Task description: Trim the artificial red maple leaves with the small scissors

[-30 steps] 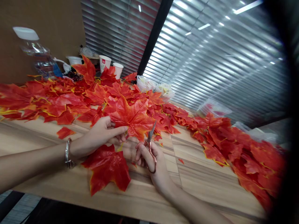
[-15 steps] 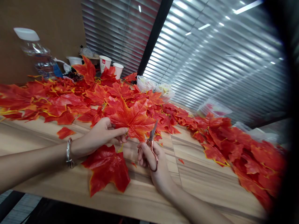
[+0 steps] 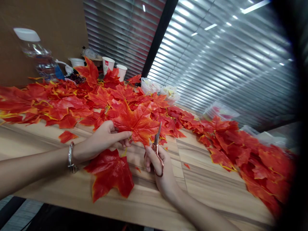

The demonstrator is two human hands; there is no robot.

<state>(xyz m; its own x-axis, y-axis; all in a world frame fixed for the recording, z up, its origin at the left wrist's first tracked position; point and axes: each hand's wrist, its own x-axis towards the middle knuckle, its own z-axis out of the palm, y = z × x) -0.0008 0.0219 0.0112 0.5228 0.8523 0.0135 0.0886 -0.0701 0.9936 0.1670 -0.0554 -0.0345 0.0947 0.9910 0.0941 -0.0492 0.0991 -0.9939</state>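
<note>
By the left hand (image 3: 103,140), a red leaf (image 3: 138,123) is pinched near its stem above the bench (image 3: 214,192), spread forward and rightward; by the right hand (image 3: 166,175), scissors (image 3: 157,138) are gripped, blades pointed forward beside the leaf's right edge.

Can't make out the stem of the held leaf (image 3: 136,123), since the left hand (image 3: 115,138) covers most of it. The right hand (image 3: 157,160) hides part of the scissors' handles (image 3: 160,166). Both forearms run off the frame, and so does the leaf pile (image 3: 60,106) on the left. Stuff inside the plastic bags (image 3: 149,86) is too blurry to name, and the bottle's (image 3: 44,61) base is hidden behind leaves.
</note>
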